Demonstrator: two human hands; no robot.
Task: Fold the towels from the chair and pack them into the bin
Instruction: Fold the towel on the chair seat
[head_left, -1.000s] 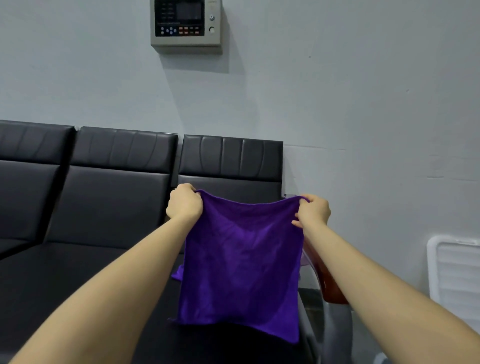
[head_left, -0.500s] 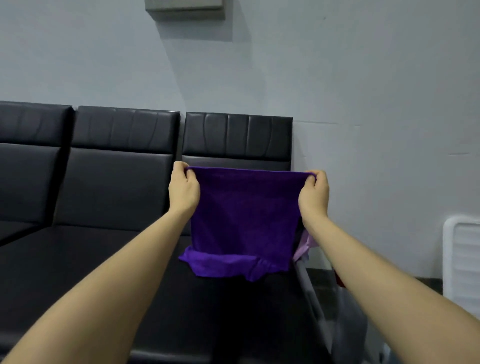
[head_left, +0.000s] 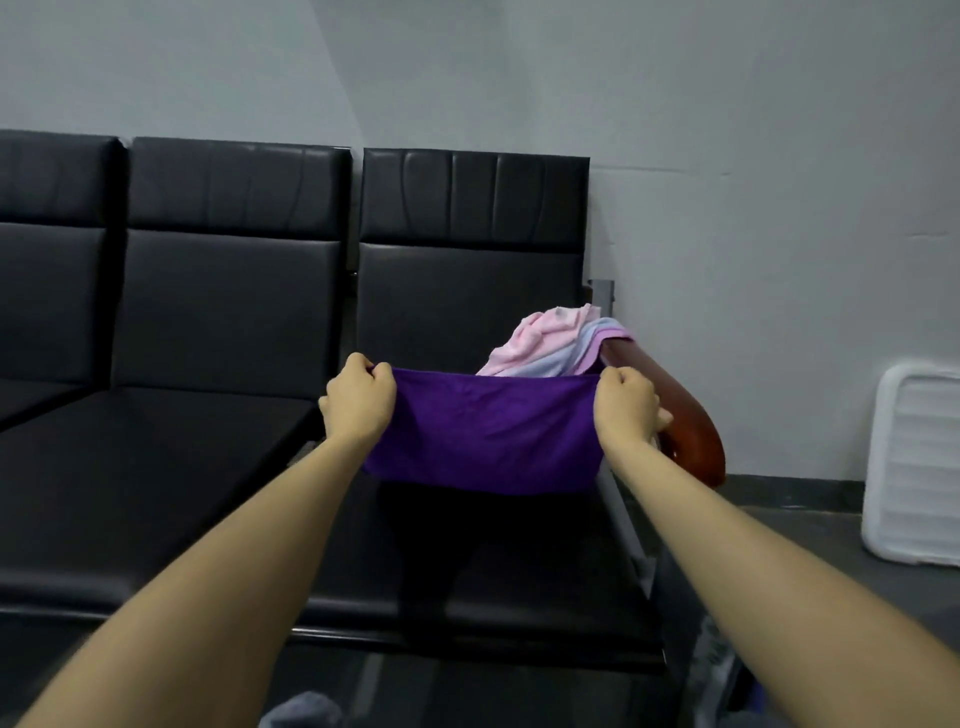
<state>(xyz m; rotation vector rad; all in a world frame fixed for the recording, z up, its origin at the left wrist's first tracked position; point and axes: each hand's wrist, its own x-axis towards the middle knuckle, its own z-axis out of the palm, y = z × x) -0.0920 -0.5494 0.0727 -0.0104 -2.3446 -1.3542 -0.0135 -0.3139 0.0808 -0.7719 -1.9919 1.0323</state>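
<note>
Over the black bench seat (head_left: 467, 545), the purple towel (head_left: 483, 431) is sagging soft and light, likely needing corner holds, with the left hand (head_left: 358, 400) and right hand (head_left: 626, 402) each pinching a top corner in a closed grip.

Dim, soft light; slight blur
</note>
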